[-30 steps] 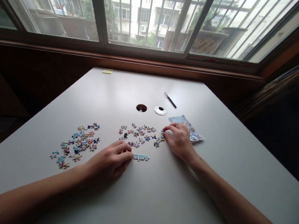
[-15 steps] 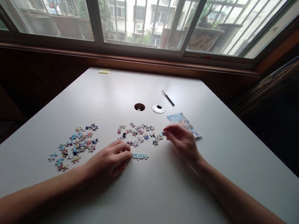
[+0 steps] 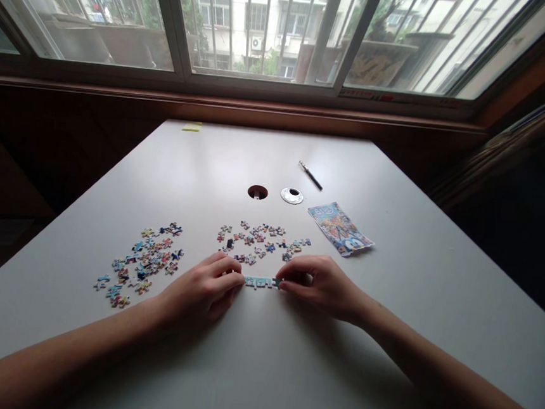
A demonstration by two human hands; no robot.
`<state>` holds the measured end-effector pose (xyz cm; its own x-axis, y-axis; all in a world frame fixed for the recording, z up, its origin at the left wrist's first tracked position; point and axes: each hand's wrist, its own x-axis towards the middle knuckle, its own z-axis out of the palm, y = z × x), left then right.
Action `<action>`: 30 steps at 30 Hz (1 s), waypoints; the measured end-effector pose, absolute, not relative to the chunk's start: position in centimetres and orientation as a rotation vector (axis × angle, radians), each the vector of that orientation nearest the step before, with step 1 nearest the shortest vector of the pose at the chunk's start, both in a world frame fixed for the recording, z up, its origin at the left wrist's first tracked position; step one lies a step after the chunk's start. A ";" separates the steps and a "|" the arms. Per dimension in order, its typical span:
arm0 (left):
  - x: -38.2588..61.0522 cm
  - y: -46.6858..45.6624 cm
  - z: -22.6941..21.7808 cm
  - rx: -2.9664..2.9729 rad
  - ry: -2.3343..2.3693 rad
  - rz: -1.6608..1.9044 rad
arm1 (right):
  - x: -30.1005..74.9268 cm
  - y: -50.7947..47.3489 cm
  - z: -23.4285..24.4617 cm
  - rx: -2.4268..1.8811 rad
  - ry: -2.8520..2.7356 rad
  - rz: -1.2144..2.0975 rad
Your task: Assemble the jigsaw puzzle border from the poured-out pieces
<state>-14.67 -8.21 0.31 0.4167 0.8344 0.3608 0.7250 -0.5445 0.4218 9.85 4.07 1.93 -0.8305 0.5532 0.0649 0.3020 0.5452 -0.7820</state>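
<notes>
A short joined strip of light-blue puzzle pieces [image 3: 260, 282] lies on the white table [image 3: 286, 371] between my hands. My left hand [image 3: 200, 292] rests with curled fingers, its fingertips pressed on the strip's left end. My right hand [image 3: 319, 286] pinches at the strip's right end, where a small piece seems held; it is too small to make out. Just beyond lies a loose scatter of puzzle pieces [image 3: 262, 240]. A second, larger scatter of pieces [image 3: 142, 263] lies to the left of my left hand.
A colourful printed puzzle leaflet [image 3: 340, 228] lies right of the middle scatter. Farther back are a round cable hole [image 3: 257, 192], its silver cap [image 3: 292, 195], a pen [image 3: 310, 175] and a yellow sticky note [image 3: 192, 126]. A window and wooden sill run behind the table.
My right hand has lifted from the far right of the middle scatter and come down and left to the strip's right end. My left hand has stayed on the strip.
</notes>
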 end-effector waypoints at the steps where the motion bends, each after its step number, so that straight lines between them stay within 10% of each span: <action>1: -14.7 -8.2 0.3 2.468 1.379 0.811 | 9.8 4.0 2.0 -0.720 -2.491 1.138; 30: -14.7 -8.2 0.1 2.457 1.394 0.778 | 9.7 4.2 0.7 -0.557 -2.649 0.772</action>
